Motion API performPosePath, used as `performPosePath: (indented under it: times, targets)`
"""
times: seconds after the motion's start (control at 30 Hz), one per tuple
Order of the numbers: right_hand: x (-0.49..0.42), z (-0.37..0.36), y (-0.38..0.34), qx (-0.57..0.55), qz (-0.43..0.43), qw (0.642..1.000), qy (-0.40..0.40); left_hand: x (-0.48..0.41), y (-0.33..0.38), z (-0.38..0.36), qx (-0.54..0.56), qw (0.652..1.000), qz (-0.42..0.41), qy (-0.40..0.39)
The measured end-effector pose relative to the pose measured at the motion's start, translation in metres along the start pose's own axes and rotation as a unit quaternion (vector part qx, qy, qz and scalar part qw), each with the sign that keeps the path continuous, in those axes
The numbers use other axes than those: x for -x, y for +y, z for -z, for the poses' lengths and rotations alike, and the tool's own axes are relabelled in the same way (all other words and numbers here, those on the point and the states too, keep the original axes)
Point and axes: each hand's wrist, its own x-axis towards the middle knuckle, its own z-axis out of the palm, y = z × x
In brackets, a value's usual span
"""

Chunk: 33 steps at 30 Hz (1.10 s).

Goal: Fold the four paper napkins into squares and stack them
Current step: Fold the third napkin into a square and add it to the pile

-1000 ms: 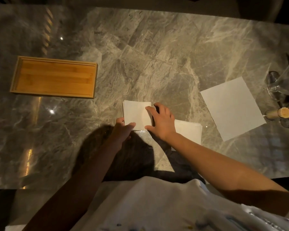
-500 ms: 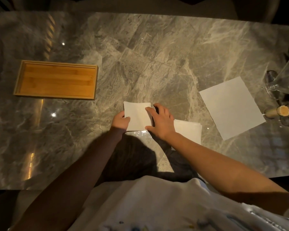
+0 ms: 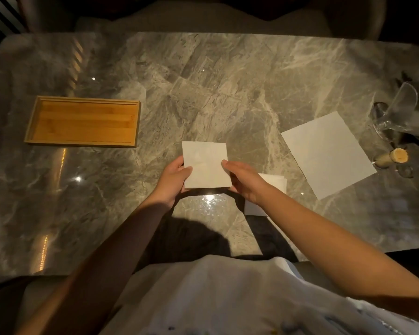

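Head view: folded napkin (image 3: 206, 168) pinched at both side edges by left hand (image 3: 173, 181) and right hand (image 3: 242, 181), just above surface (image 3: 203, 93), beside folded pile (image 3: 272, 183). Risk of layers springing open or landing skewed — thin paper, light grip, pile half hidden under right wrist.

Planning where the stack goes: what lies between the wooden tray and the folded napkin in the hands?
Head view: only bare marble table lies between the wooden tray and the folded napkin.

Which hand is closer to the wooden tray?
Left. The left hand sits below-right of the rectangular wooden tray; the right hand lies farther right, across the folded white napkin.
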Motion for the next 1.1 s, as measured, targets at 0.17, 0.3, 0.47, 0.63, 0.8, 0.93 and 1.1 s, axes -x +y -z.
performPosePath:
  times: [0.17,0.3,0.47,0.63,0.8,0.93,1.1]
  targets:
    - [0.013,0.023,0.011,-0.057,0.002,0.998,-0.001,0.011,-0.003,-0.016,0.002,0.999,0.001,-0.037]
    - [0.021,0.045,0.021,0.013,0.052,0.997,0.061,0.013,-0.016,-0.028,-0.045,0.998,0.027,-0.020]
    - [0.034,0.071,0.034,0.039,0.085,0.987,0.128,0.006,-0.038,-0.055,-0.114,0.993,0.036,0.010]
    - [0.042,0.096,0.048,0.069,0.084,0.977,0.181,-0.003,-0.053,-0.085,-0.162,0.986,0.041,-0.006]
    - [0.044,0.110,0.058,0.109,0.102,0.965,0.216,-0.013,-0.061,-0.102,-0.210,0.977,0.045,-0.022]
    - [0.044,0.117,0.066,0.134,0.111,0.957,0.231,-0.016,-0.063,-0.107,-0.233,0.971,0.053,-0.029]
    - [0.041,0.121,0.068,0.131,0.108,0.954,0.246,-0.020,-0.060,-0.111,-0.235,0.970,0.056,-0.032]
